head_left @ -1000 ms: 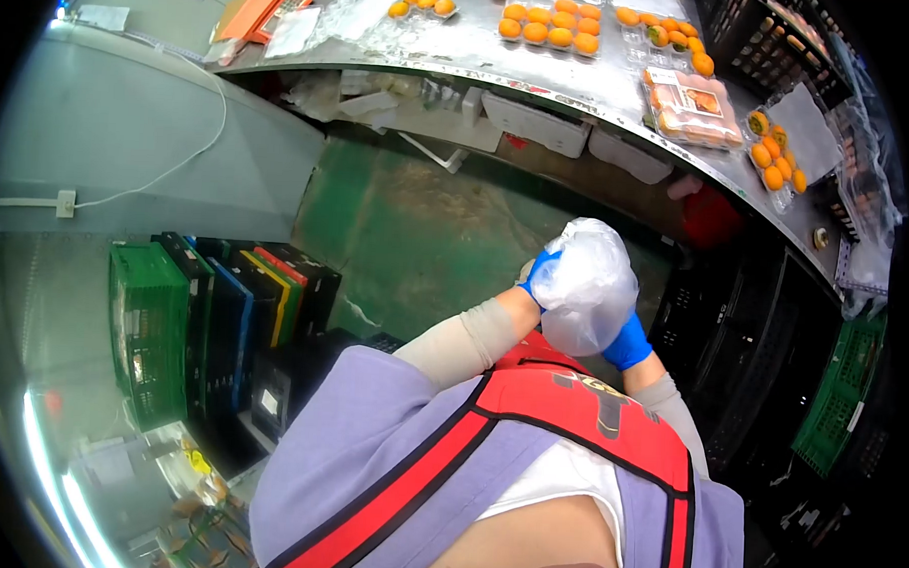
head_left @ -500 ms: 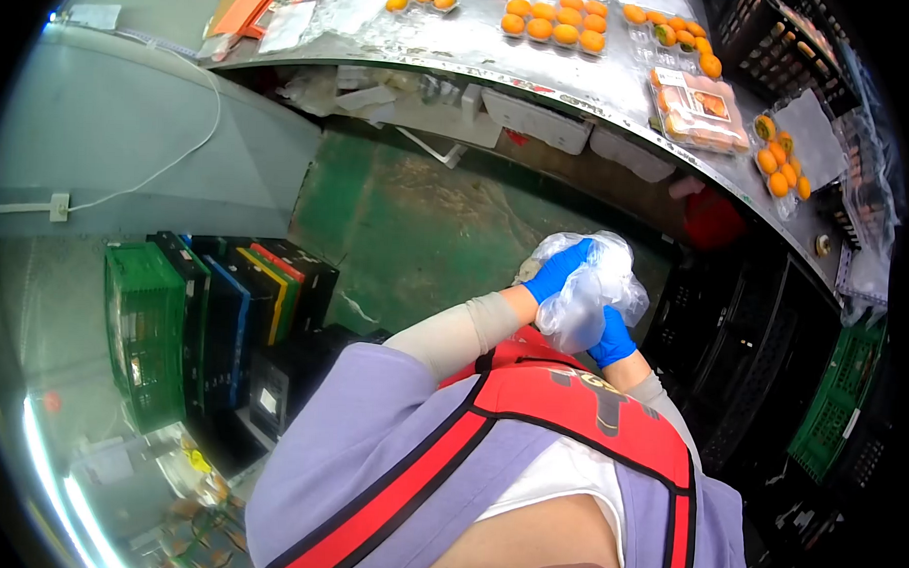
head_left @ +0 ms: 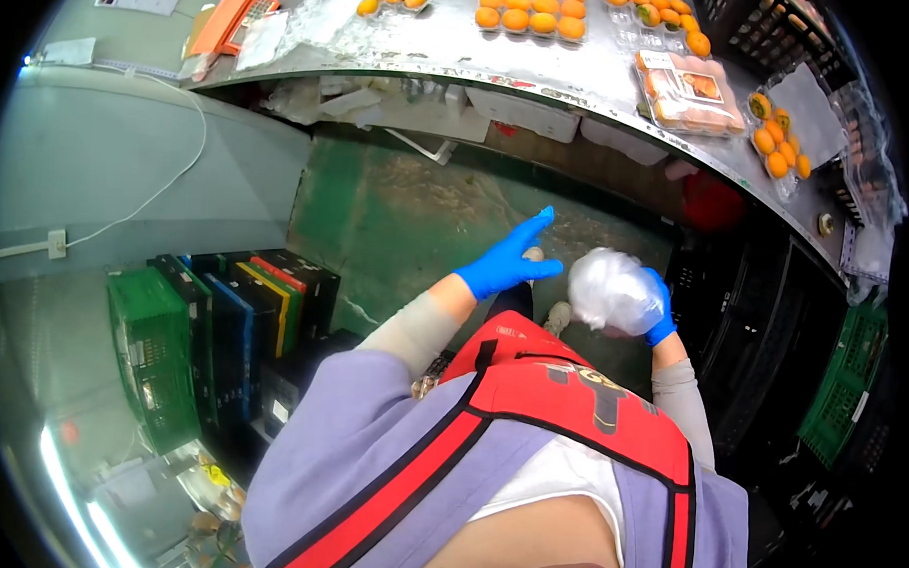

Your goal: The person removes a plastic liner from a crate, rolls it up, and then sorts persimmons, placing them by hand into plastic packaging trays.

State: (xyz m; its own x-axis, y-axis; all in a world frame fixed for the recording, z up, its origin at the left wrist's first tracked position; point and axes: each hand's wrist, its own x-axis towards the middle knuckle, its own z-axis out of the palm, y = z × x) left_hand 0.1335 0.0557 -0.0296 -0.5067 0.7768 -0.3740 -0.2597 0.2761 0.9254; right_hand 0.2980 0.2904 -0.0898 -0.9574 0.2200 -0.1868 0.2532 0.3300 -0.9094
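My left hand (head_left: 505, 261), in a blue glove, is held out over the floor with its fingers spread and nothing in it. To its right, apart from it, is a crumpled bundle of clear plastic film or bags (head_left: 614, 290). My right hand (head_left: 661, 309), also blue-gloved, grips the bundle from its right side. Some of the right fingers are hidden behind the plastic. Both hands are in front of my red apron (head_left: 571, 383), below the level of the metal table (head_left: 423, 48).
Orange fruits in clear trays (head_left: 530, 14) and a labelled pack (head_left: 689, 92) are on the table. An orange tool (head_left: 223, 21) lies at its left. Stacked crates (head_left: 157, 349) stand on the left, and a green crate (head_left: 839, 388) on the right.
My left hand has let go of the plastic, moved left and opened. My right hand has moved right and slightly up, with the plastic now bunched into a rounder bundle.
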